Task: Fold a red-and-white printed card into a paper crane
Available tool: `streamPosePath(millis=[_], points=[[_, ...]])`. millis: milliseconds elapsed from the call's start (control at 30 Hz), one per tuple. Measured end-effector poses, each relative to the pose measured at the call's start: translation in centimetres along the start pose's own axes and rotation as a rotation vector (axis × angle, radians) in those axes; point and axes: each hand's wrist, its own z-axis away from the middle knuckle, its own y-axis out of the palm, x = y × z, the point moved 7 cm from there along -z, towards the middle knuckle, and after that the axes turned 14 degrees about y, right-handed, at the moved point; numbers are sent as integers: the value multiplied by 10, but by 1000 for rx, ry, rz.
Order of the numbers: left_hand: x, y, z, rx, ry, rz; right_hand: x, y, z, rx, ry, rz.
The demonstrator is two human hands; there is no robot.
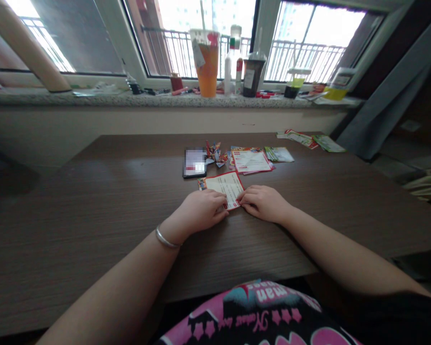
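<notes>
A red-bordered printed paper (225, 187) lies flat on the brown wooden table (93, 211) in front of me. My left hand (201, 210) rests on its near left corner with fingers curled down onto the sheet. My right hand (262, 202) pinches the paper's near right corner between bent fingers. A silver bangle (165, 238) circles my left wrist.
Behind the paper lie a black phone (194, 163), small folded colourful paper figures (214, 152), a stack of red-edged leaflets (251, 161) and green leaflets (279, 154). More leaflets (301, 138) lie far right. The windowsill (93, 98) holds an orange drink cup (207, 64), bottles and a dark cup (253, 74).
</notes>
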Motion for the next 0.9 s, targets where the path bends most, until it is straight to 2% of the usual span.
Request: streamPosePath(millis=[300, 900], points=[[7, -1, 4, 57, -81, -9, -8, -2, -1, -3, 113, -35], [12, 1, 8, 80, -56, 93, -10, -1, 1, 47, 95, -51]])
